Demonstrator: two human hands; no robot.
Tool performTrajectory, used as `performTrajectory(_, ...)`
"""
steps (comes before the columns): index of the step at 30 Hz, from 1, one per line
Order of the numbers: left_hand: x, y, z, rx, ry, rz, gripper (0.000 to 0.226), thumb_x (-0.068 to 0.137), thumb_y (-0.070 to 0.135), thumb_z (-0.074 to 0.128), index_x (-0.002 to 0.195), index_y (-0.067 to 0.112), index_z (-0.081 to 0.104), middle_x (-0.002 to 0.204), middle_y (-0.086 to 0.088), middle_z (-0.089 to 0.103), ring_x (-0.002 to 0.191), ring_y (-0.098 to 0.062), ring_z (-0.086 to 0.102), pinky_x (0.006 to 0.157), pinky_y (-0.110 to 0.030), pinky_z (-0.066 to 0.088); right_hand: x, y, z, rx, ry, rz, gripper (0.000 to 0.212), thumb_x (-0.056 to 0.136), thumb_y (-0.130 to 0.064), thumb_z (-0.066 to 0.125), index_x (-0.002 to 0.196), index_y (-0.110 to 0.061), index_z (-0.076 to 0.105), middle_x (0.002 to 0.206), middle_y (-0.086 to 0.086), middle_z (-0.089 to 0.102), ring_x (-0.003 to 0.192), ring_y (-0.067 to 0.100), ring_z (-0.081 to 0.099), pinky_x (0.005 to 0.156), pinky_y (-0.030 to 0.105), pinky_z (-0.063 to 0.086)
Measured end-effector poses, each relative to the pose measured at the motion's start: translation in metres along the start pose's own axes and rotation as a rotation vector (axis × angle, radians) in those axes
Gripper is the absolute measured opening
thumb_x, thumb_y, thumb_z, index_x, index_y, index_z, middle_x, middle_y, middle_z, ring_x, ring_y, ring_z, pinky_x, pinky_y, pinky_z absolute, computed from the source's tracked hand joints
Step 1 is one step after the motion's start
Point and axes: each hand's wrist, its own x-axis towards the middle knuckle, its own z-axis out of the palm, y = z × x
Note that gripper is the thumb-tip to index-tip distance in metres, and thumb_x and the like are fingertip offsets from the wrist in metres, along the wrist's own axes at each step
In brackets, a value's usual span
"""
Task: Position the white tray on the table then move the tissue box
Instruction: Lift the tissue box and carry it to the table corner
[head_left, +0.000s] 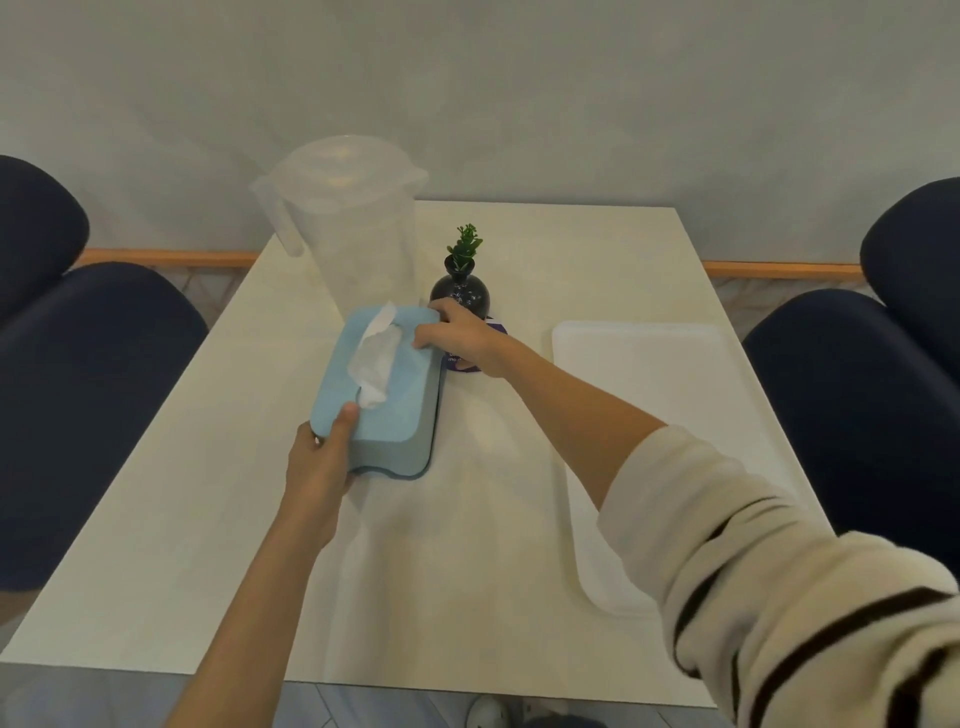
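A light blue tissue box (400, 410) with a white tissue sticking out of its top sits near the middle of the white table (182, 519). My left hand (322, 462) grips its near left corner, thumb on the lid. My right hand (460, 338) holds its far right corner. The white tray (660, 384) lies flat on the table's right side, partly hidden under my right sleeve.
A clear plastic pitcher (348, 228) with a lid stands behind the box. A small dark vase (461, 293) with a green plant stands by my right hand, on a purple card (467, 364). Dark blue chairs flank the table, one at left (88, 389) and one at right (872, 395).
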Motion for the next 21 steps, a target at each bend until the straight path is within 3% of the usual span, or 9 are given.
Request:
performTrajectory(3, 0.000, -0.003, -0.004, 0.029, 0.040, 0.000, 0.039, 0.091, 0.046, 0.058, 0.119, 0.022, 0.045, 0.119, 0.001, 0.055, 0.102, -0.019, 0.057, 0.087, -0.040, 0.049, 0.000, 0.009, 0.004, 0.023, 0.027, 0.005, 0.052, 0.081, -0.025, 0.061, 0.125, -0.018, 0.035, 0.113, 0.006, 0.049, 0.099, 0.020, 0.050, 0.081, 0.035, 0.044)
performTrajectory(6, 0.006, -0.002, -0.012, 0.088, 0.148, 0.006, 0.061, 0.082, 0.061, 0.059, 0.122, 0.017, 0.045, 0.121, -0.004, 0.055, 0.109, -0.025, 0.057, 0.096, -0.047, 0.050, -0.006, 0.022, 0.004, 0.079, 0.071, 0.018, 0.043, 0.080, -0.026, 0.063, 0.111, -0.017, 0.034, 0.092, 0.000, 0.044, 0.085, 0.014, 0.047, 0.078, 0.033, 0.044)
performTrajectory(10, 0.011, 0.001, -0.025, 0.108, 0.193, -0.062, 0.097, 0.066, 0.076, 0.058, 0.135, 0.009, 0.044, 0.130, -0.008, 0.056, 0.111, -0.028, 0.058, 0.097, -0.048, 0.051, -0.025, 0.037, 0.001, 0.081, 0.074, 0.018, 0.051, 0.083, -0.025, 0.061, 0.126, -0.015, 0.036, 0.105, 0.002, 0.044, 0.090, 0.012, 0.048, 0.076, 0.030, 0.042)
performTrajectory(14, -0.003, -0.006, -0.021, 0.113, 0.094, -0.066, 0.054, 0.094, 0.048, 0.049, 0.136, 0.015, 0.044, 0.117, -0.003, 0.051, 0.098, -0.024, 0.053, 0.082, -0.043, 0.051, -0.042, 0.042, 0.001, 0.095, -0.023, 0.023, 0.029, 0.086, -0.022, 0.052, 0.114, -0.020, 0.047, 0.104, 0.000, 0.051, 0.102, 0.019, 0.048, 0.094, 0.037, 0.042)
performTrajectory(21, -0.008, 0.011, -0.006, 0.062, 0.057, -0.090, 0.047, 0.098, 0.045, 0.041, 0.143, 0.034, 0.033, 0.121, 0.002, 0.046, 0.096, -0.025, 0.051, 0.081, -0.047, 0.049, -0.078, 0.056, 0.003, 0.181, 0.060, 0.003, 0.049, 0.082, -0.031, 0.057, 0.130, -0.029, 0.044, 0.130, 0.000, 0.049, 0.117, 0.024, 0.049, 0.098, 0.046, 0.049)
